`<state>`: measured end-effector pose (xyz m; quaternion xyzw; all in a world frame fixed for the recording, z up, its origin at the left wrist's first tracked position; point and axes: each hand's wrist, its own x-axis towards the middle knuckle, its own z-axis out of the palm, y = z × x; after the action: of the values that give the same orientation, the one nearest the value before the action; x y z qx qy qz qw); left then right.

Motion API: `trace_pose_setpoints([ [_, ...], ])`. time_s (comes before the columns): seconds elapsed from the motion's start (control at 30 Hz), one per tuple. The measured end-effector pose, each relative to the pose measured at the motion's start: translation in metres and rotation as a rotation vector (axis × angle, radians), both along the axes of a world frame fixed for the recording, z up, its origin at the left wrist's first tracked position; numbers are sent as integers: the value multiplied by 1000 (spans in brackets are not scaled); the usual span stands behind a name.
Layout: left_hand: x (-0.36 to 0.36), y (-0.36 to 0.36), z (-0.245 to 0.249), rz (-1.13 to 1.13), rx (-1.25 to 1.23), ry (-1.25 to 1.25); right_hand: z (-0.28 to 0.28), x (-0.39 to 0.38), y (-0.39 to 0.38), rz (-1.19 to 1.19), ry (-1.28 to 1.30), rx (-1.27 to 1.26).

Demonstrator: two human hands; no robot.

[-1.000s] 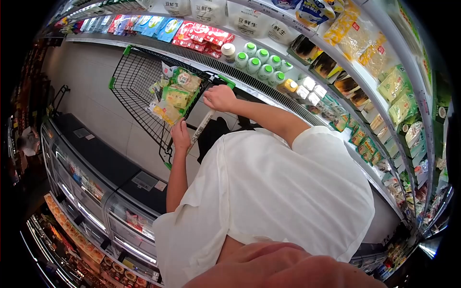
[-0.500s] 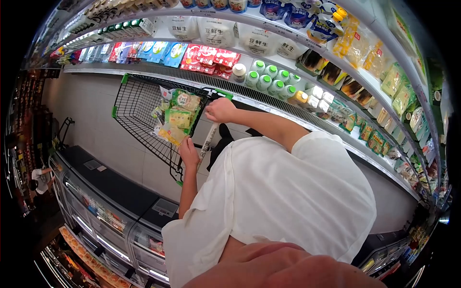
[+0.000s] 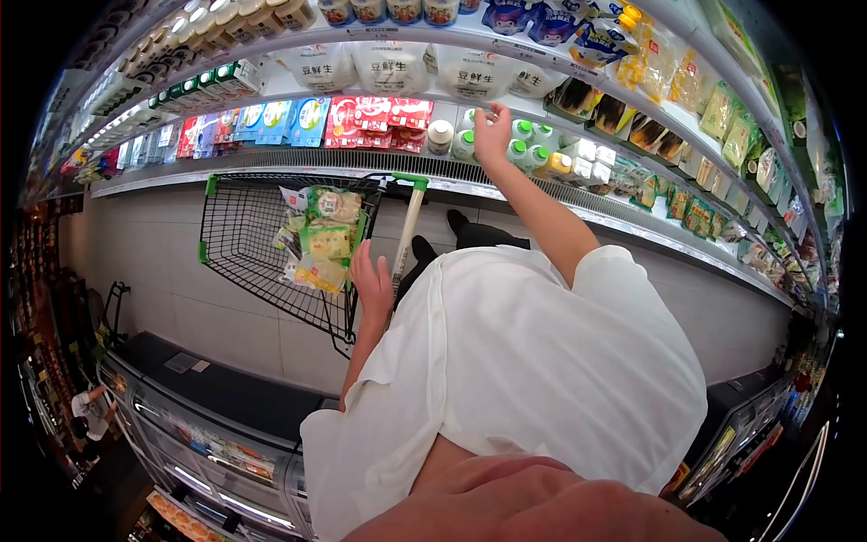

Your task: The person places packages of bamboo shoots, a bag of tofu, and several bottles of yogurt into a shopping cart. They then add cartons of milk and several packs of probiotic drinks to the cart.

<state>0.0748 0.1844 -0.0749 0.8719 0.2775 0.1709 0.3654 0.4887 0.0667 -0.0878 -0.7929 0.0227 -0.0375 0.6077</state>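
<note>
Right hand [image 3: 492,137], loosely spread and seemingly empty, hangs over green-capped bottles [image 3: 517,149] right of the cart handle [image 3: 409,226], a likely reach calling for careful finger placement; unfurled left hand [image 3: 371,278] is near that handle.

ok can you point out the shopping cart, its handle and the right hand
Shopping cart [image 3: 248,212], head view: bare wire mesh.
Handle [image 3: 411,217], head view: pale bar, near its middle.
Right hand [image 3: 493,135], head view: middle of the hand.
</note>
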Motion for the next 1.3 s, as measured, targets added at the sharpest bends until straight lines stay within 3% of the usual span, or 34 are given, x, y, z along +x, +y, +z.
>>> trace_pose_setpoints([
  [0.1, 43, 19, 16, -47, 3, -91, -1, 97, -30, -71, -61, -151],
  [0.2, 109, 26, 62, -113, -100, -122, 6, 168, -40, -121, -12, -258],
  [0.27, 155, 28, 76, -173, -110, -177, 33, 198, -44, 298, 274, -631],
  [0.3, 178, 30, 82, -229, -69, -209, 16, 210, -44, 308, 279, -627],
  [0.37, 223, 32, 101, -308, -39, -241, -32, 227, -43, 314, -232, -639],
  [0.4, 244, 32, 110, -327, -49, -241, -23, 222, -45, 325, -225, -635],
  [0.47, 279, 35, 114, -324, -50, -213, 12, 197, -53, 371, 96, -215],
  [0.57, 324, 43, 104, -323, -7, -193, 14, 171, -81, 591, 27, -25],
  [0.63, 349, 44, 97, -317, 40, -192, 28, 148, -97, 637, 41, -121],
  [0.7, 373, 42, 97, -289, 292, -120, 29, 131, -107, 633, -80, -213],
  [0.77, 392, 35, 97, -259, 259, -93, 34, 117, -115, 646, -83, -252],
  [0.83, 413, 42, 86, -395, 405, 63, 35, 110, -119, 721, -309, -259],
  [0.9, 419, 43, 85, -408, 445, 41, 36, 108, -122, 779, -270, -270],
  [0.97, 425, 39, 107, -442, 328, 382, 24, 110, -124, 769, -398, -320],
  [1.0, 427, 42, 102, -425, 326, 384, 27, 113, -121, 786, -403, -315],
  [1.07, 418, 47, 89, -431, 502, 123, 33, 114, -114, 697, -470, -395],
  [1.1, 409, 47, 94, -385, 497, 140, 43, 115, -109, 667, -521, -383],
  [1.17, 391, 45, 121, -325, 486, -117, 77, 120, -97, 637, -580, -310],
  [1.3, 327, 37, 173, -167, 487, -268, 153, 99, -77, 753, -635, -106],
])
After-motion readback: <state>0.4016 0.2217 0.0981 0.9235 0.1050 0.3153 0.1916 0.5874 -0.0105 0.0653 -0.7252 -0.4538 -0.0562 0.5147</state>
